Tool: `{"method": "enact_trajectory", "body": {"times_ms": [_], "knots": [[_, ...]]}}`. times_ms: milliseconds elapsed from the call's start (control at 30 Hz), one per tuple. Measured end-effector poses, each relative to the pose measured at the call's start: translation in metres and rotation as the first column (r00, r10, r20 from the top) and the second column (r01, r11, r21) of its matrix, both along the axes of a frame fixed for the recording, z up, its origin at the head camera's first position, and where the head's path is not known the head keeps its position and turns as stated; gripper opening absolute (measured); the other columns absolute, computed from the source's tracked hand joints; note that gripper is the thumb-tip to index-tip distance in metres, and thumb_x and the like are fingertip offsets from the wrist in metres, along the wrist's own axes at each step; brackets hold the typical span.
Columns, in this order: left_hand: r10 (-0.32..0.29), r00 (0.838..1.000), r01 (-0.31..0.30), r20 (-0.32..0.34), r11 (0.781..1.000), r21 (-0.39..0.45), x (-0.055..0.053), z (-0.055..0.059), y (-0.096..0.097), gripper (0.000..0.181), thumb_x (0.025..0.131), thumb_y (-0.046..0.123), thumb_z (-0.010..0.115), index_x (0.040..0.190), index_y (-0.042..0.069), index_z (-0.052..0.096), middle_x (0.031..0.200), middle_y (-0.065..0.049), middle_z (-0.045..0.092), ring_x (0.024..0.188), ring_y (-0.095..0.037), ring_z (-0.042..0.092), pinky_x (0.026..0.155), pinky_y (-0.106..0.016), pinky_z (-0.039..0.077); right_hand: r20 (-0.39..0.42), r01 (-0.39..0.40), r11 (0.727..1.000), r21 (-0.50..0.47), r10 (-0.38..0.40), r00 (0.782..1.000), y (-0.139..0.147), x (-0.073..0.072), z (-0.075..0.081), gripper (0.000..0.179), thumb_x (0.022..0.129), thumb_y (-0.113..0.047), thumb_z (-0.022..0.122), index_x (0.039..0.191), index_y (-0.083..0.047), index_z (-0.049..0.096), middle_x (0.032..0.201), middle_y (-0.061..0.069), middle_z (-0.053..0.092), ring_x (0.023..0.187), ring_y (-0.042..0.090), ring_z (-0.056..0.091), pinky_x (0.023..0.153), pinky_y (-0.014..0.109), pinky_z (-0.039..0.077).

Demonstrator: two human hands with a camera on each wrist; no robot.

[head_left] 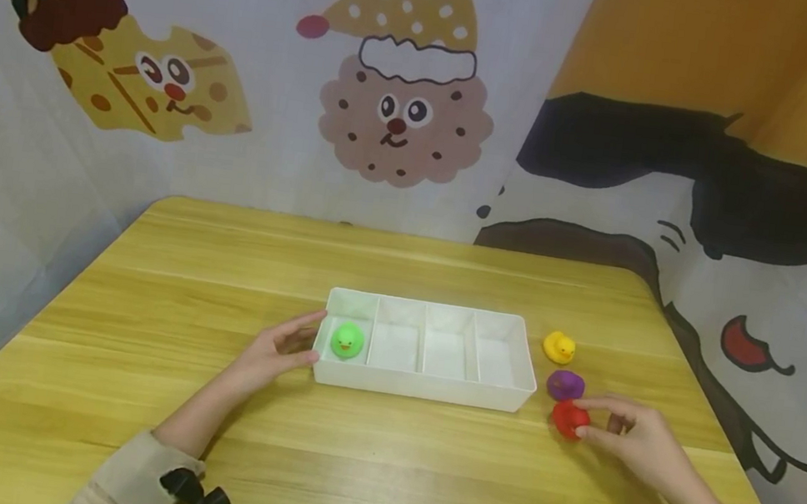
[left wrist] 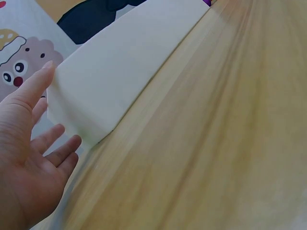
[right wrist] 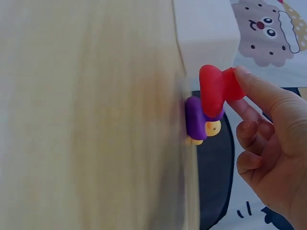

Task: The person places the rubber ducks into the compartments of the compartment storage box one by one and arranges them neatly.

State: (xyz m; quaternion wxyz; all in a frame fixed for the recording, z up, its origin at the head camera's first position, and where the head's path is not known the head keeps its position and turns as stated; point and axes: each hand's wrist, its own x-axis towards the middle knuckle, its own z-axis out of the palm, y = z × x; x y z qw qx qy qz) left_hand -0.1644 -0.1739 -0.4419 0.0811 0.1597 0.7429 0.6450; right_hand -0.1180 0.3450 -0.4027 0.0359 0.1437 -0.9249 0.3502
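Note:
My right hand [head_left: 640, 445] pinches a red toy duck [head_left: 569, 420] between thumb and fingertips, to the right of a white divided box [head_left: 417, 386]. In the right wrist view the red duck [right wrist: 213, 91] shows a gap above the wooden surface. Just behind it on the table sit a purple duck [head_left: 565, 385] and a yellow duck [head_left: 559, 348]. A green duck [head_left: 347, 340] stands in the box's leftmost compartment. At the box's left end, my left hand [head_left: 278, 350] touches the wall with fairly straight, spread fingers; the left wrist view shows its thumb [left wrist: 41, 84] at the upper edge.
The box's other compartments hold nothing. All of this stands on a wooden table [head_left: 369, 466]. A curtain [head_left: 232, 172] with cartoon figures hangs behind the table and along its sides. A black strap device [head_left: 195, 497] sits at the left sleeve [head_left: 133, 484].

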Motion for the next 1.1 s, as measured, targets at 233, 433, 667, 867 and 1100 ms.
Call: {"method": "enact_trajectory", "body": {"times_ms": [233,433,667,867,1100], "knots": [[0.003,1.000,-0.003,0.002,1.000,0.000,0.000,0.000,0.000,0.063,0.090,0.010,0.067,0.146,0.007,0.038,0.144,-0.022,0.041,0.131,-0.041,0.038,0.102,-0.054,0.034,-0.002,0.028,0.999,-0.027,-0.028,1.000,-0.010,-0.001,0.014,0.031,0.078,-0.016,0.080,0.107,-0.010,0.072,0.068,0.000,0.054,0.054,0.012,0.044,0.038,0.025,0.035],[0.000,1.000,0.000,0.001,1.000,-0.004,0.000,0.000,0.000,0.064,0.090,0.010,0.067,0.147,0.007,0.038,0.145,-0.021,0.040,0.131,-0.041,0.038,0.103,-0.054,0.034,-0.067,0.008,0.999,-0.053,-0.012,0.998,-0.019,-0.001,0.026,0.030,0.078,-0.014,0.080,0.107,-0.013,0.073,0.082,-0.003,0.061,0.057,0.012,0.045,0.038,0.026,0.034],[0.000,1.000,0.000,0.001,1.000,-0.012,-0.001,-0.001,0.000,0.063,0.090,0.012,0.067,0.147,0.009,0.038,0.144,-0.021,0.041,0.131,-0.040,0.038,0.103,-0.054,0.034,-0.091,-0.001,0.996,-0.086,-0.007,0.996,-0.033,0.000,0.038,0.029,0.077,-0.014,0.081,0.105,-0.014,0.073,0.087,-0.003,0.063,0.060,0.012,0.046,0.040,0.027,0.034],[-0.003,1.000,0.003,-0.002,1.000,-0.007,-0.001,-0.001,-0.001,0.063,0.090,0.012,0.067,0.147,0.010,0.039,0.144,-0.021,0.041,0.131,-0.040,0.038,0.102,-0.054,0.035,-0.090,-0.021,0.995,-0.102,0.012,0.996,-0.050,-0.005,0.044,0.028,0.077,-0.016,0.081,0.105,-0.014,0.073,0.084,-0.002,0.062,0.063,0.014,0.048,0.044,0.027,0.038],[-0.006,1.000,0.006,-0.009,1.000,0.007,0.000,-0.001,0.000,0.063,0.090,0.010,0.067,0.146,0.008,0.039,0.143,-0.022,0.041,0.130,-0.041,0.039,0.102,-0.054,0.035,-0.122,-0.137,0.974,-0.179,0.116,0.986,-0.075,-0.014,0.050,0.031,0.077,-0.010,0.081,0.106,-0.013,0.073,0.091,-0.002,0.066,0.064,0.015,0.050,0.051,0.025,0.043]]}}
